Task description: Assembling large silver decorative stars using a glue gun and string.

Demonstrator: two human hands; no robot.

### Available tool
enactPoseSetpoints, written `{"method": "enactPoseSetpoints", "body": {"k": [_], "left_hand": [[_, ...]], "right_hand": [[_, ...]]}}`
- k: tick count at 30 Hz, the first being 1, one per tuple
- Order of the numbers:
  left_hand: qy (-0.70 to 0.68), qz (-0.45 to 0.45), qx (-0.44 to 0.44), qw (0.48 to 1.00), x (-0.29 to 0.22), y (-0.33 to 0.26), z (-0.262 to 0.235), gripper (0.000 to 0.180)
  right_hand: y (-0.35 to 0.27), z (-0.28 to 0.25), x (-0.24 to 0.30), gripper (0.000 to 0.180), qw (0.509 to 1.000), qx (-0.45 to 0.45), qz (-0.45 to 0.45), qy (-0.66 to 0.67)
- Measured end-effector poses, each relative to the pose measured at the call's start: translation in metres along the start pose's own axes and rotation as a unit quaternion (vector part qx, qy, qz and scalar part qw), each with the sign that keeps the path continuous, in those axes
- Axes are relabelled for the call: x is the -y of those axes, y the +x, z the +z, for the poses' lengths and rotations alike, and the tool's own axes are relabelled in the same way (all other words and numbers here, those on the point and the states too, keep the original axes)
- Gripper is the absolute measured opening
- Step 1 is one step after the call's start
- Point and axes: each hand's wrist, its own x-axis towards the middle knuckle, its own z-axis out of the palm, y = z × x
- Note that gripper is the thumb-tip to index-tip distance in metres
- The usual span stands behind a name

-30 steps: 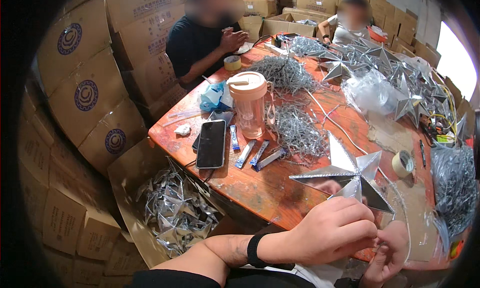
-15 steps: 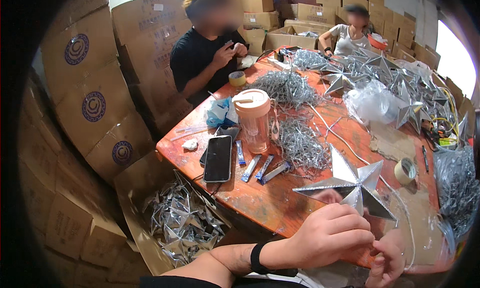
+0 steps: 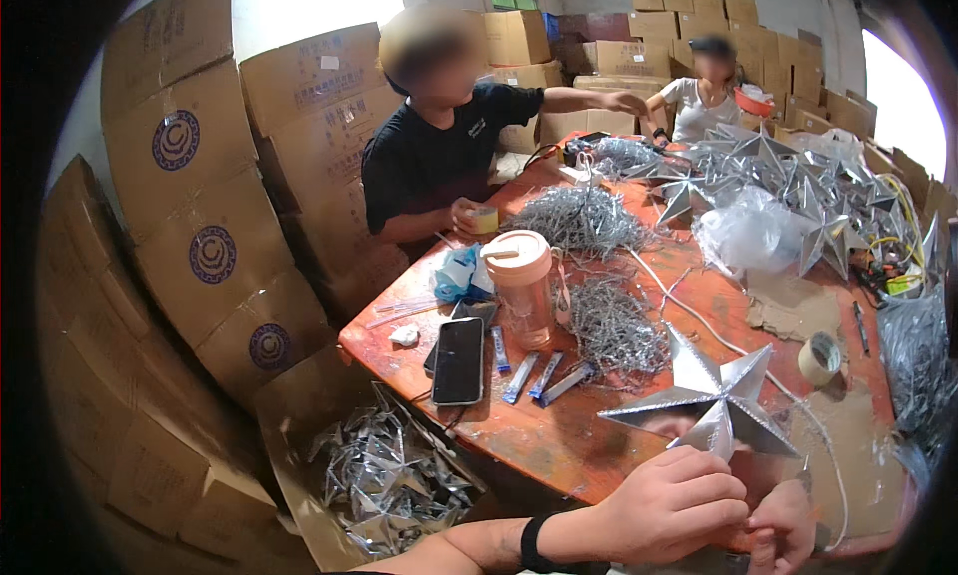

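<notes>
At the near edge of the orange table, the left hand curls its fingers around the lower point of a silver star, gripping it. The right hand sits just beside it, closed, with its fingertips against the same lower part of the star. The star stands tilted above the table's near edge, its points spread outward. A black band circles the left wrist.

Left of the star, towards the table's left edge, a black phone lies flat, with three small sachets beside it. A pale orange jug stands upright behind them, next to a heap of silver wire. A roll of tape rests near the right edge.

At the far end of the table lies a pile of finished silver stars. A person in a black shirt sits at the left edge holding another roll of tape, while a second person sits at the far corner. On the floor below the left edge, an open cardboard box holds silver pieces. Stacked cardboard boxes line the wall.
</notes>
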Motion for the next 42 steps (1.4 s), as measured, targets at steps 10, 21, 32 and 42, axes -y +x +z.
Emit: {"method": "enactPoseSetpoints", "body": {"k": [10, 21, 32, 42], "left_hand": [[-0.025, -0.01, 0.024, 0.999, -0.003, -0.002, 0.005, 0.017], [-0.03, -0.018, 0.02, 0.999, -0.007, -0.004, 0.011, 0.018], [-0.019, -0.009, 0.015, 1.0, -0.005, -0.003, 0.012, 0.018], [0.004, -0.008, -0.044, 0.999, 0.0, -0.004, 0.011, 0.023]], "right_hand": [[-0.006, 0.003, -0.003, 0.014, 0.999, -0.012, -0.029, -0.043], [-0.012, 0.0, -0.001, 0.014, 0.996, -0.018, -0.046, -0.074], [-0.006, -0.002, 0.006, 0.01, 0.99, 0.005, -0.017, -0.143], [-0.022, 0.002, -0.013, 0.025, 0.99, -0.027, -0.006, -0.141]]}}
